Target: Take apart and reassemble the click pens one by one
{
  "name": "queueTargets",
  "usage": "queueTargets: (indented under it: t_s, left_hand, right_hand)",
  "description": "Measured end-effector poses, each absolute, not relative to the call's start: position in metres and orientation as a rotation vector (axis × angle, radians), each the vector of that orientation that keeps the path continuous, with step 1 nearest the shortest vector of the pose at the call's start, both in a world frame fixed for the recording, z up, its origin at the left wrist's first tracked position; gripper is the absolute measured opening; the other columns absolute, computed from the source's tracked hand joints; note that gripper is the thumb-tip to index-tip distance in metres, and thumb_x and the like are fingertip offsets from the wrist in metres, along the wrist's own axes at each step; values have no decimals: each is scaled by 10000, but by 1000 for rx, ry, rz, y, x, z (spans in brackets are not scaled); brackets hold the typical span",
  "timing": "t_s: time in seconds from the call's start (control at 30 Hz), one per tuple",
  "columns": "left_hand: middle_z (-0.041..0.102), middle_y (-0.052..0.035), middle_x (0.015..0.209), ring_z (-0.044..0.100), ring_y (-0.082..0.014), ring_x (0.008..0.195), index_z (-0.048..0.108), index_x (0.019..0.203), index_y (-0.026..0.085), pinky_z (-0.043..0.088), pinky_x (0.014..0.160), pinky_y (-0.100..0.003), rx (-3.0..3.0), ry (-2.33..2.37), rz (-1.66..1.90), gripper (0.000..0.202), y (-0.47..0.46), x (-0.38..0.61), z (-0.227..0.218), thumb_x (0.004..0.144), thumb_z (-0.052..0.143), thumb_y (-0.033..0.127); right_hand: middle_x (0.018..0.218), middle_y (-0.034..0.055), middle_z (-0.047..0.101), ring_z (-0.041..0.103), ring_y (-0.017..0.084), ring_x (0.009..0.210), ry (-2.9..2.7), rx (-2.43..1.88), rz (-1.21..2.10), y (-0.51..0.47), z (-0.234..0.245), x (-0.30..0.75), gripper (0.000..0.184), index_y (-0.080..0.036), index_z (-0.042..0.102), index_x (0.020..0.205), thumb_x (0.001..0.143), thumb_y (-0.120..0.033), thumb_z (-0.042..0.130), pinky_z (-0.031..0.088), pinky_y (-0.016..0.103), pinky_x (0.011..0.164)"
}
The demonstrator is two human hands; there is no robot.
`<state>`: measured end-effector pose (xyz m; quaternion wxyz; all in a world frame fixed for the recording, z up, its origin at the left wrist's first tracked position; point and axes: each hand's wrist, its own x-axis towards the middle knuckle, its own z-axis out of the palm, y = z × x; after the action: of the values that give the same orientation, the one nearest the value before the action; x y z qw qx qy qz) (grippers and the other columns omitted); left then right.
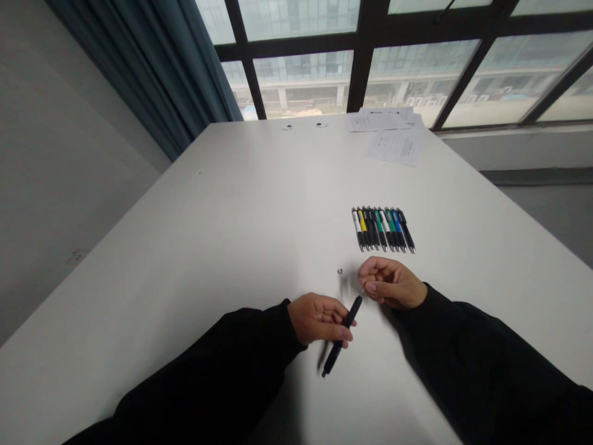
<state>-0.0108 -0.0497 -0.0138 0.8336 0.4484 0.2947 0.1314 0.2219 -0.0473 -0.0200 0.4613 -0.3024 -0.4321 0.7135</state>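
My left hand (324, 320) is closed around a black pen (334, 352), which slants over the table with its upper end toward my right hand. At that end my right hand (391, 283) pinches with thumb and fingers; something thin and tiny shows just below the fingertips, too small to name. A small silvery piece (340, 271), perhaps a pen tip, lies on the table between and beyond my hands. Past my right hand, a row of several pens (382, 228) lies side by side, with white, yellow, green, blue and black barrels.
The white table (208, 222) stretches to the window. Printed papers (393, 145) lie at its far right, and two small round pieces (320, 125) sit at its far edge. A blue curtain (171, 68) hangs on the left by the wall.
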Motion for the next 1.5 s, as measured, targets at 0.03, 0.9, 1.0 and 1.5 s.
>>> queueTargets:
  t_s: [0.03,0.9,1.0,1.5]
  left_hand:
    - [708,-76,711,691,-148,635,694,903,74,545,641,-245,948,622,279,399,-50,-11,-14,607,853,288]
    - [715,-80,722,696,-156,657,686,897,79,543,661,-259,970,593,275,406,-49,-8,-11,605,853,306]
    - [717,-84,725,698,-160,660,687,902,78,541,652,-258,971,602,273,403,-50,-7,-9,604,853,292]
    - [716,-87,741,694,-153,659,689,912,74,538,656,-255,945,578,294,386,-50,-11,-18,624,845,278]
  right_hand:
    - [698,10,632,471,48,446,-1062,-745,1759,-47,-20,222,234,-145,627,885,717,-195,782,325,168,377]
    - [1090,144,615,592,237,979,-2181,-1157,485,-42,-9,197,270,-173,629,1151,904,-194,521,509,400,849]
    - [959,138,655,607,231,898,-2175,-1155,495,-42,-9,198,197,-159,689,980,911,-183,506,508,395,812]
    - [799,90,747,525,75,473,-1106,-828,1652,-46,-23,222,239,-151,719,870,668,-233,819,376,182,396]
